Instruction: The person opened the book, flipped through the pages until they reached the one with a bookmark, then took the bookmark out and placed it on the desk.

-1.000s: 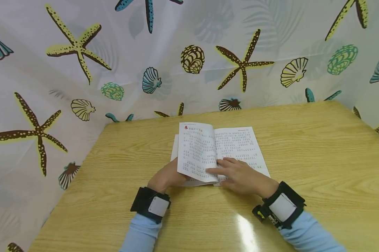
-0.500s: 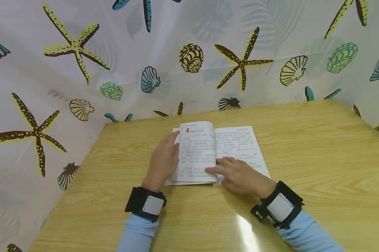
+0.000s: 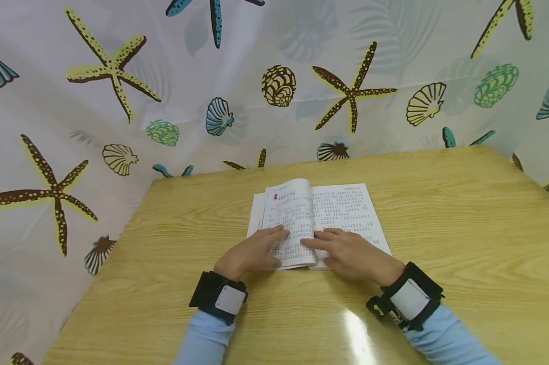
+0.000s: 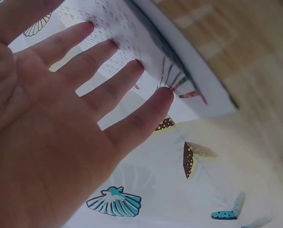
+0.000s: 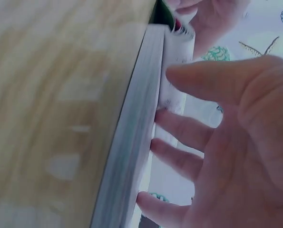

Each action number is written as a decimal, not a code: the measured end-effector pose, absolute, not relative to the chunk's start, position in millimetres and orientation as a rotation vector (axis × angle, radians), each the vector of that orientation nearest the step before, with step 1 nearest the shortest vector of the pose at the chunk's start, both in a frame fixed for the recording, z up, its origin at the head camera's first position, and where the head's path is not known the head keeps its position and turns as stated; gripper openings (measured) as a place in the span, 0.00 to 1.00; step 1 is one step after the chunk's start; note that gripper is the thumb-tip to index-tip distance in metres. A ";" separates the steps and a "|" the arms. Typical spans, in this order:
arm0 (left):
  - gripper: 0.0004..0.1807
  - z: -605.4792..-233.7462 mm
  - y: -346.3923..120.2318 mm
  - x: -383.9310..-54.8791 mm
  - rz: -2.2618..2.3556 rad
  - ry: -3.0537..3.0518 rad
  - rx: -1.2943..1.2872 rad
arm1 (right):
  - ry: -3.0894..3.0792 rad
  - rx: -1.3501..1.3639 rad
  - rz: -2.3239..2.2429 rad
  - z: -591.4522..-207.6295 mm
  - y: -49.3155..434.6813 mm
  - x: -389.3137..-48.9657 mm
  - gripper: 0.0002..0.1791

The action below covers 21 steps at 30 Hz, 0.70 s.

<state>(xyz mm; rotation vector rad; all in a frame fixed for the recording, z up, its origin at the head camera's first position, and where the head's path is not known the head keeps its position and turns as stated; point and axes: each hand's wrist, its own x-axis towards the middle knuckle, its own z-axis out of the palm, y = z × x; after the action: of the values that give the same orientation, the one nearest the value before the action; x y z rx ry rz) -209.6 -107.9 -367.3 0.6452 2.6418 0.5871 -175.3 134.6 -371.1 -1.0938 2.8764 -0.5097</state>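
1. Head view: book (image 3: pixel 347 208) lies spread on the table (image 3: pixel 443 213).
2. Left hand (image 3: pixel 251 251), fingers straight, grips nothing; touches left page (image 3: pixel 295 213), perhaps flattening it.
3. Right hand (image 3: pixel 356 256), gripping nothing, rests across the fold (image 3: pixel 311 213), likely steadying it.

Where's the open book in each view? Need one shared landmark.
Head: open book just below and right of centre.
Left wrist: open book at upper middle, slanting down rightward.
Right wrist: open book edge-on, slanting from upper centre to bottom edge.
Shared landmark: shell-print backdrop.
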 end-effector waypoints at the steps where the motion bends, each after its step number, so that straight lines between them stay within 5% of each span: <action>1: 0.37 -367.2 -108.2 -209.5 0.588 2.642 0.646 | 2.877 -1.062 -0.509 -370.8 136.3 -176.0 0.30; 14: 0.38 -367.2 -109.0 -210.1 0.582 2.646 0.662 | 2.938 -0.525 -0.512 -374.1 199.2 -195.3 0.28; 21: 0.38 -368.3 -109.5 -211.2 0.591 2.645 0.679 | 2.923 -0.509 -0.599 -377.6 225.8 -201.7 0.28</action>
<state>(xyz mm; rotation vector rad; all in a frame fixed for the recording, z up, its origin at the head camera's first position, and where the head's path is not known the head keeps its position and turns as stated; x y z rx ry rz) -211.2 -109.5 -368.3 0.6786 2.6451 0.5911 -201.7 225.8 -377.6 -0.5087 2.9227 -0.5989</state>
